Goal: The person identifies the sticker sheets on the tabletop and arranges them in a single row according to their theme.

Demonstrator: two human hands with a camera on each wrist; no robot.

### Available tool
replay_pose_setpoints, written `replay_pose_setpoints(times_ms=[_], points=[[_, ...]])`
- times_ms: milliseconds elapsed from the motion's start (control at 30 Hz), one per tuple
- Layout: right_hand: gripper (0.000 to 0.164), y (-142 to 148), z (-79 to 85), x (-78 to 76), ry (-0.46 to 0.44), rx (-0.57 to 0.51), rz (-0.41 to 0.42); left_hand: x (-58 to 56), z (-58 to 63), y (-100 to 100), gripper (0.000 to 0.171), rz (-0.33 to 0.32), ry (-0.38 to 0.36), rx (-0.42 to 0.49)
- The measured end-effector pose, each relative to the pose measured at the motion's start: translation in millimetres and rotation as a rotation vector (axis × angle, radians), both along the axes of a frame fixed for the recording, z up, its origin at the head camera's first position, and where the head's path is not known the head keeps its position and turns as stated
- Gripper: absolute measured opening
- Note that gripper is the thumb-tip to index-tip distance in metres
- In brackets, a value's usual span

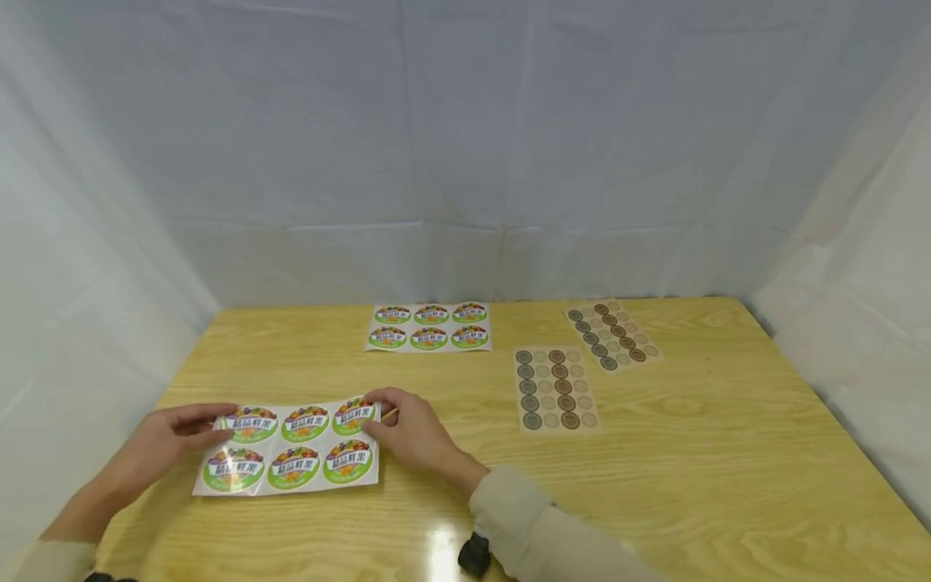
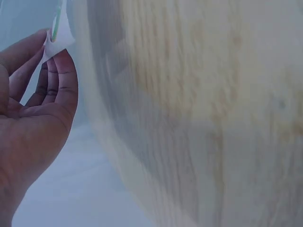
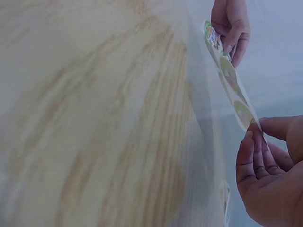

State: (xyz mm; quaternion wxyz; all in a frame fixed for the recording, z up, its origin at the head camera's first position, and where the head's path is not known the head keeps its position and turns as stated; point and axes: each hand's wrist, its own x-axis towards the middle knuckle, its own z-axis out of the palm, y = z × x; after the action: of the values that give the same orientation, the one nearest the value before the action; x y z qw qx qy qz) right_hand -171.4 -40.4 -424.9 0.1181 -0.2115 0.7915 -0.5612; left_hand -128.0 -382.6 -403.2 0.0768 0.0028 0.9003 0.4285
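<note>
A sheet of round fruit stickers (image 1: 293,467), green and white with colourful fruit on top, is held up between both hands over the left part of the table. My left hand (image 1: 162,443) pinches its upper left corner between thumb and fingers, and the left wrist view shows the sheet's edge (image 2: 59,40) in that grip. At the upper right corner my right hand (image 1: 416,428) pinches the sheet in the same way. Seen from the right wrist, the sheet (image 3: 234,90) stretches from one hand to the other, tilted and nearly edge-on.
Another sheet of fruit stickers (image 1: 429,326) lies flat near the table's back edge. To its right lie two sheets of small round stickers (image 1: 556,390) in grey and brown columns, the farther sheet (image 1: 613,334) turned at an angle. Pale curtains (image 1: 465,162) enclose the wooden table (image 1: 727,453).
</note>
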Motion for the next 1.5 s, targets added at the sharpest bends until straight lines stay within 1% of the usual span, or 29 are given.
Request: replay_pose_setpoints(times_ms=[133,267,400,567,633,733,933,1033,1167,1367,1433,1500], points=[[0.032,-10.4,-3.7,3.5,-0.040,0.012,0.031,4.8,-4.5,-8.7,0.057,0.010,-0.003,-0.025],[0.034,-23.0,-5.6,6.6,-0.068,0.036,0.055,8.0,-7.2,-17.2,0.057,0.027,-0.030,-0.052],[0.035,-34.1,-5.9,8.1,-0.062,0.081,0.066,8.0,-9.2,-23.5,0.059,0.053,-0.033,-0.110],[0.035,-42.7,-5.8,8.6,-0.064,0.113,0.071,6.8,-11.0,-28.1,0.062,0.058,-0.040,-0.142],[0.036,-45.3,-6.0,8.2,-0.055,0.129,0.069,5.7,-11.5,-29.5,0.062,0.053,-0.035,-0.158],[0.037,-48.3,-6.4,7.6,-0.027,0.176,0.061,3.7,-12.7,-30.5,0.062,0.047,-0.007,-0.199],[0.041,-52.3,-9.3,5.5,0.089,0.325,0.065,0.9,-14.9,-28.2,0.060,0.037,0.024,-0.261],[0.042,-53.1,-10.0,5.5,0.132,0.375,0.069,1.0,-15.0,-26.8,0.059,0.027,0.039,-0.305],[0.044,-53.6,-9.2,6.8,0.136,0.408,0.066,1.7,-14.8,-26.6,0.058,0.011,0.047,-0.333],[0.047,-54.8,-6.8,10.6,0.145,0.455,0.061,0.5,-12.8,-29.7,0.057,-0.038,0.017,-0.317],[0.048,-55.2,-7.0,11.8,0.147,0.466,0.057,0.6,-12.3,-29.6,0.057,-0.049,0.030,-0.323],[0.049,-55.3,-6.6,12.9,0.146,0.477,0.054,0.9,-12.4,-28.5,0.055,-0.055,0.062,-0.354]])
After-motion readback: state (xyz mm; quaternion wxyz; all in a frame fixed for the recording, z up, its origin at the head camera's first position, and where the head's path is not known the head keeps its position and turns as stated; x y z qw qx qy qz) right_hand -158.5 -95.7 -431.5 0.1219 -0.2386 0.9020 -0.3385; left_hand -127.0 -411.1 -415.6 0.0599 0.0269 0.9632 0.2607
